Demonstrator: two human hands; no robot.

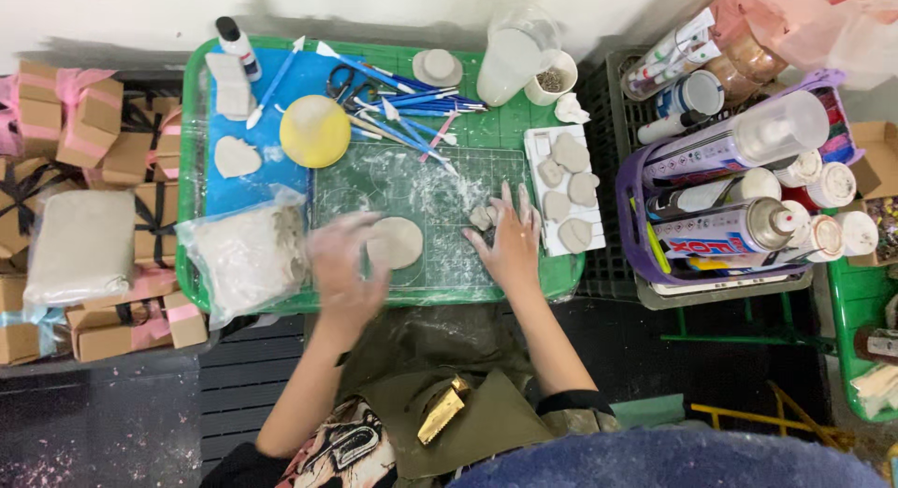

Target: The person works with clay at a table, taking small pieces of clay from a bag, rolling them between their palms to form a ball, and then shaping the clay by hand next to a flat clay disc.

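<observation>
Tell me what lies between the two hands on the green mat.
In the head view, a flat round clay disc lies on the green mat between the left hand and right hand.

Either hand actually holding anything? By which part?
Neither visibly grips. Right hand lies flat, fingertips on a small clay piece. Left hand is blurred beside the clay disc; hold cannot be told.

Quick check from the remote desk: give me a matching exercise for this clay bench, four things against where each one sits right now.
Things:
1. flat clay disc
2. yellow round lid
3. small clay lump
4. plastic bag of clay

Places:
A. on the blue sheet at the back of the green tray
B. at the tray's left edge, beside the blurred left hand
C. at the fingers of the right hand
D. mid cutting mat, between the two hands

Pairs: 1-D, 2-A, 3-C, 4-B
</observation>
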